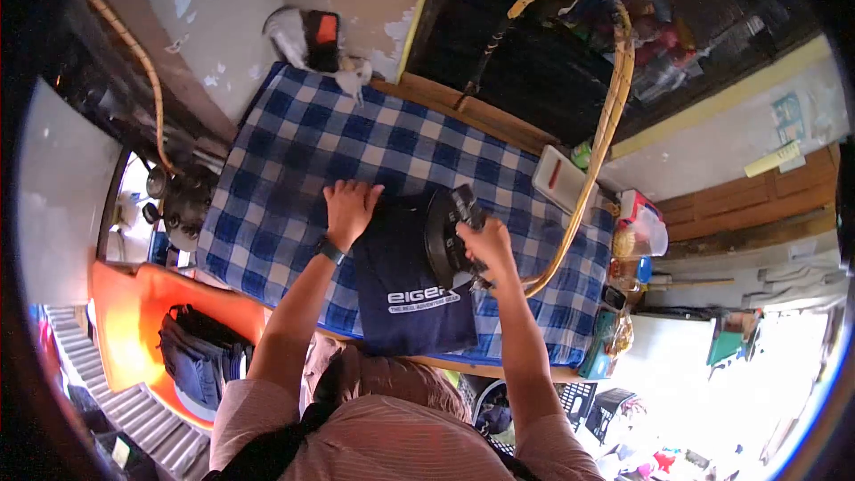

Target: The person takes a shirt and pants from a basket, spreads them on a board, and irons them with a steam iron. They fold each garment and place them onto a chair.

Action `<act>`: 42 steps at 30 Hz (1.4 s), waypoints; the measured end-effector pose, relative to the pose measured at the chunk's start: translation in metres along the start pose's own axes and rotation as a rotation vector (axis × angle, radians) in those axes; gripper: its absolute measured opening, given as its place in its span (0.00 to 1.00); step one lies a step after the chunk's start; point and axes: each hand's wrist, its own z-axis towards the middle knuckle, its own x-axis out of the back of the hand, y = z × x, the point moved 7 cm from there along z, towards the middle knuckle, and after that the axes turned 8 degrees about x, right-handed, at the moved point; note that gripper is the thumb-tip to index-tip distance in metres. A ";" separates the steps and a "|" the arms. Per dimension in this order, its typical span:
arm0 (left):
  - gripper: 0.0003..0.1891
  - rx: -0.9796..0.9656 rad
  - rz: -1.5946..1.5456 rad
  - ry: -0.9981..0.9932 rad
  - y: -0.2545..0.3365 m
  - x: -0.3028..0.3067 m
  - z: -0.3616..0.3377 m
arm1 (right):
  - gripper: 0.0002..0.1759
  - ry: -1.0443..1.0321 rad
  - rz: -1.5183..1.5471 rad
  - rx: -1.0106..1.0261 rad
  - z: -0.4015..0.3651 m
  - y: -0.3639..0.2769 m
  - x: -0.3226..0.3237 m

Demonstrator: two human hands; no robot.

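A dark navy cloth piece (392,321) with a white "EIGER" print lies flat on a blue-and-white checked cover (294,151). My right hand (488,248) is wrapped around the handle of a black iron (439,236), whose base rests on the right part of the cloth and reaches the print's end. A thick yellowish hose (614,98) loops down from above towards the iron. At the cloth's upper left edge, my left hand (349,207) lies flat with its fingers stretched out, holding nothing. It wears a dark wristband (330,249).
An orange chair (125,312) at the left bears a stack of dark cloth pieces (200,356). Along the table's right side stand a white tray (561,176), a red-and-white container (643,223) and small items. A white-and-red object (312,40) sits at the back left corner.
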 end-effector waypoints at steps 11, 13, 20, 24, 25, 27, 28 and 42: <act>0.18 0.019 -0.153 0.040 -0.030 -0.023 -0.011 | 0.17 -0.062 -0.008 0.020 0.039 -0.023 -0.003; 0.18 0.039 -0.293 -0.068 -0.037 -0.008 -0.013 | 0.19 -0.056 -0.061 0.051 0.027 -0.033 -0.005; 0.17 0.143 -0.545 -0.200 -0.050 -0.013 -0.019 | 0.18 -0.081 -0.203 0.141 -0.002 -0.060 -0.046; 0.15 0.427 -0.693 -0.349 -0.056 -0.024 -0.019 | 0.18 -0.074 -0.151 0.089 0.010 -0.057 -0.040; 0.15 0.337 -0.641 -0.321 -0.053 -0.020 -0.014 | 0.18 -0.079 -0.174 0.096 0.008 -0.060 -0.039; 0.16 0.156 -0.519 -0.216 -0.054 -0.021 -0.009 | 0.22 -0.028 -0.273 0.200 0.000 -0.063 -0.043; 0.16 -0.013 -0.387 -0.121 -0.050 -0.019 -0.010 | 0.27 0.013 -0.370 0.295 -0.003 -0.068 -0.045; 0.26 0.374 -0.291 -0.342 -0.058 0.051 -0.168 | 0.24 -0.464 -0.474 0.391 -0.003 -0.141 -0.126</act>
